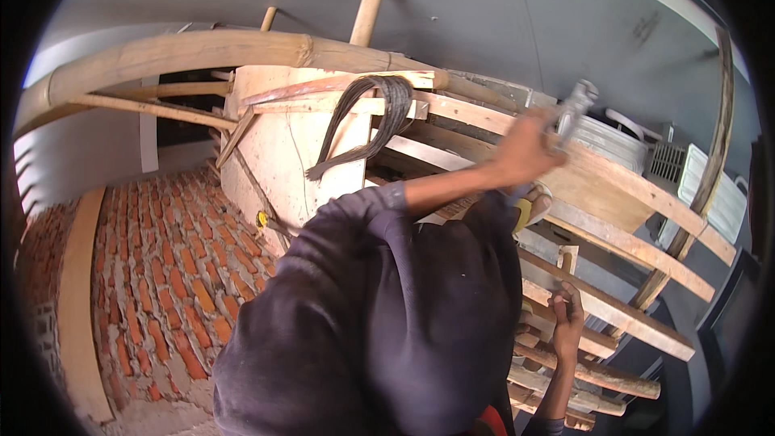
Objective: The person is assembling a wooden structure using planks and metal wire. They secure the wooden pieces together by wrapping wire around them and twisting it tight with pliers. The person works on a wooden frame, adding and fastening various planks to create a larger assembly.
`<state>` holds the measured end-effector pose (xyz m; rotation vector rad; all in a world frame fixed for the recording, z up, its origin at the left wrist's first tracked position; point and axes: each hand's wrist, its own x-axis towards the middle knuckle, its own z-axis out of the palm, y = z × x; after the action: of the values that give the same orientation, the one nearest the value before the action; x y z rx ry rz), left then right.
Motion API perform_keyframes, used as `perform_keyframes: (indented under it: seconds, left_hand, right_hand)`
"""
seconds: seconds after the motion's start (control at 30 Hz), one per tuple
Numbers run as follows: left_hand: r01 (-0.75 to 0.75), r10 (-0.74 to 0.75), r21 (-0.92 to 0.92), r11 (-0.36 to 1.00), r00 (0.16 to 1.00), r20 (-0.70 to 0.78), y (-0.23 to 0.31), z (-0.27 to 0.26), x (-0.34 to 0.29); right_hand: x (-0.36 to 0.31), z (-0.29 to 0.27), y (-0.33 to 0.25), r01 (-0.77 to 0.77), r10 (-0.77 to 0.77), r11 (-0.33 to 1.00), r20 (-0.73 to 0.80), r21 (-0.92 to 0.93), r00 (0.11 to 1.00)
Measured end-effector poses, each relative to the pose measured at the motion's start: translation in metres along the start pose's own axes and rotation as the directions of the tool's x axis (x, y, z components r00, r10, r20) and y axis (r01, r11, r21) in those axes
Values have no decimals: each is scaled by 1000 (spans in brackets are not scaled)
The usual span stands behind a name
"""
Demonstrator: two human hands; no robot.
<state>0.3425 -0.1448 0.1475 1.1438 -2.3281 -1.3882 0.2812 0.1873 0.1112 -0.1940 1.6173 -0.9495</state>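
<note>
My left hand (525,152) reaches out over the wooden planks, its fingers wrapped around a silver metal tool (576,109). Motion smears the tool, so its exact kind cannot be told. Lower on the right, my right hand (567,312) is held up beside the plank ends. Its fingers are curled in; whatever they hold, if anything, is too small to make out. A looped bundle of black strands (395,105) hangs over a wooden batten (311,105), left of my left hand. Beneath my left forearm, a foot in a yellow-edged sandal (533,203) rests on the timber.
Spaced planks (622,311) cross the right side, with gaps between them. A thick bamboo pole (186,50) runs along the top left, above a pale plywood board (278,157). Brickwork (173,274) lies lower left. White plastic chairs (601,141) stand beyond the planks.
</note>
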Motion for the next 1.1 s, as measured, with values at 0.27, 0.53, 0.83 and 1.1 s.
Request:
perform_keyframes:
  seconds: [0.27,0.53,0.83,1.1]
  left_hand:
    - [206,-25,263,943,829,-558,-74,-141,-111]
    - [673,-264,432,601,677,-687,-249,-266,-259]
    - [923,-727,323,209,368,-580,-330,-216,-339]
    - [924,-771,309,225,363,-522,-339,-218,-345]
  right_hand:
    - [16,-36,1,80,-84,996,-109,-45,990]
    - [7,-27,-2,33,-29,999,-147,25,989]
    - [-6,-34,8,24,-25,1000,-183,-11,983]
    - [-10,-26,-7,-2,-3,1000,-153,-28,988]
